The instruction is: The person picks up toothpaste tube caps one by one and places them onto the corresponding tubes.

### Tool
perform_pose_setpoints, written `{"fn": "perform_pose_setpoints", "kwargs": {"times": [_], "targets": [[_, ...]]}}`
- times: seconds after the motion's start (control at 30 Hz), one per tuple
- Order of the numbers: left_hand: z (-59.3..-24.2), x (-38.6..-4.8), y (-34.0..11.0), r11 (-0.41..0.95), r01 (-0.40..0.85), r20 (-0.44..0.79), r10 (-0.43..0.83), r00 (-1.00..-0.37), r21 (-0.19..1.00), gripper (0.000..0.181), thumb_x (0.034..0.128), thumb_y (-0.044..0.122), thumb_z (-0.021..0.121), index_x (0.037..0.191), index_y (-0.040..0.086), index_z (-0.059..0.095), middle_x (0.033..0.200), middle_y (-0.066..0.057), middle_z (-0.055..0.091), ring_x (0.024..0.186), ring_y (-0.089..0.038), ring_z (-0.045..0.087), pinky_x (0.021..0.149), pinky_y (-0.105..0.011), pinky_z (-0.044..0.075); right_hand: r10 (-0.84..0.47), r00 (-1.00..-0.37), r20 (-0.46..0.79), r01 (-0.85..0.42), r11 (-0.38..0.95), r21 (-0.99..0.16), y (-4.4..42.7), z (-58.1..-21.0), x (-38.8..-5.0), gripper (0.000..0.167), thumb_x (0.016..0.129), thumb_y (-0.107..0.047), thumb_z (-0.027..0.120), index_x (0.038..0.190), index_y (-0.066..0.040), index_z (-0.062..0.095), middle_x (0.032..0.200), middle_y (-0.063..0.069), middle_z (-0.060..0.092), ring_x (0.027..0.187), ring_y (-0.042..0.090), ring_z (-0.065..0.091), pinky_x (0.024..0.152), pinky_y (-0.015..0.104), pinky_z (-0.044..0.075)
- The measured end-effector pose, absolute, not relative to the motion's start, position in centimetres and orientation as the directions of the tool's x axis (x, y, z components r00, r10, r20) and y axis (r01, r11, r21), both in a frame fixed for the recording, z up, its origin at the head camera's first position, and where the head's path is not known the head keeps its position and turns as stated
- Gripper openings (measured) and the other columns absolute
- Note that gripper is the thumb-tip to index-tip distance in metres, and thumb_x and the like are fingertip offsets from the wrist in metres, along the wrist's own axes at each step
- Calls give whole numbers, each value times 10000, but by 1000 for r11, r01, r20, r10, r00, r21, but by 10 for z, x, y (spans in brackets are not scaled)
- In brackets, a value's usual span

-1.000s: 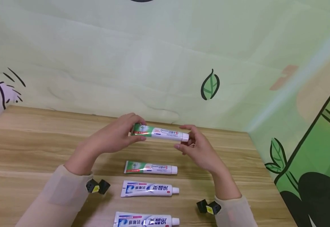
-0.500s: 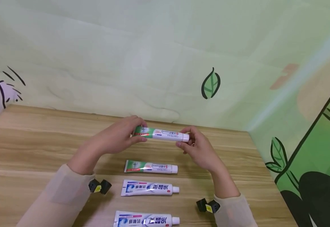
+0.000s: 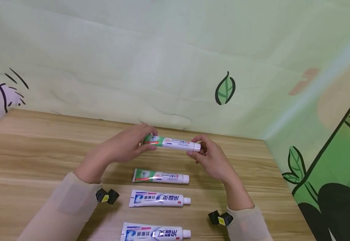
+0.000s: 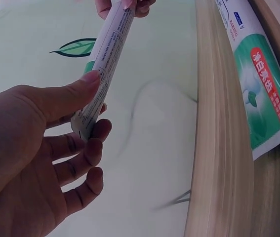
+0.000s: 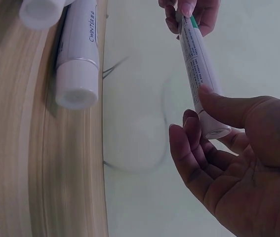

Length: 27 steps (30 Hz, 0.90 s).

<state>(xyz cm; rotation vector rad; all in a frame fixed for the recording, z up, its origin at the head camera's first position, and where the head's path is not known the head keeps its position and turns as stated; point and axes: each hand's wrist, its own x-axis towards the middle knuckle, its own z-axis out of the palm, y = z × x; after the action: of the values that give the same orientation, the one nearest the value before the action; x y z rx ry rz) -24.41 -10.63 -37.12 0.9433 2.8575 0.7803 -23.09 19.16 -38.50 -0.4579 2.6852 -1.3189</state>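
Note:
A green-and-white toothpaste tube [image 3: 175, 143] is held crosswise between both hands above the far part of the table. My left hand [image 3: 129, 142] pinches its flat green end between thumb and fingers. At the white cap end, my right hand [image 3: 212, 157] grips it with thumb and curled fingers. In the left wrist view the left thumb lies along the printed side of the tube [image 4: 111, 47]. Nearer to me lies a second green-and-white toothpaste tube [image 3: 161, 176], with its cap pointing right.
Two blue-and-white toothpaste tubes, a middle one [image 3: 158, 198] and a front one [image 3: 155, 232], lie in a column below, caps to the right. The wooden table [image 3: 42, 150] ends at a pale green printed backdrop [image 3: 117, 67].
The held tube has come down slightly toward the table with both hands. My right fingers have closed further around the cap end. The tubes on the table stay in place.

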Motion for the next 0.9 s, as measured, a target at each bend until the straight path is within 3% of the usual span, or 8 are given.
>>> {"fn": "perform_pose_setpoints", "kwargs": {"times": [0.2,0.4,0.9], "targets": [[-374,-247,-103,684,557,117,577,-808,472,328,1029,314,656,1305,150,585,1098,12,630,1002,-181,569,920,-405,515,-305,-952,14,-204,601,-773,195,-385,-231,280,983,-165,724,1223,-141,582,982,113,670,784,223,592,680,297,506],[-377,-250,-97,679,558,100,589,-802,476,301,1035,350,643,1276,184,572,1033,31,611,933,-168,559,853,-369,505,-277,-961,9,-186,622,-760,199,-385,-230,271,982,-170,727,1213,-168,584,983,96,667,815,228,577,685,300,497],[-387,-252,-95,709,499,73,539,-839,498,306,978,299,738,1220,161,613,1021,31,647,921,-163,588,852,-362,535,-244,-970,-4,-160,647,-746,194,-393,-233,305,958,-87,737,1242,-104,626,1032,95,642,868,221,555,725,287,487]]}}
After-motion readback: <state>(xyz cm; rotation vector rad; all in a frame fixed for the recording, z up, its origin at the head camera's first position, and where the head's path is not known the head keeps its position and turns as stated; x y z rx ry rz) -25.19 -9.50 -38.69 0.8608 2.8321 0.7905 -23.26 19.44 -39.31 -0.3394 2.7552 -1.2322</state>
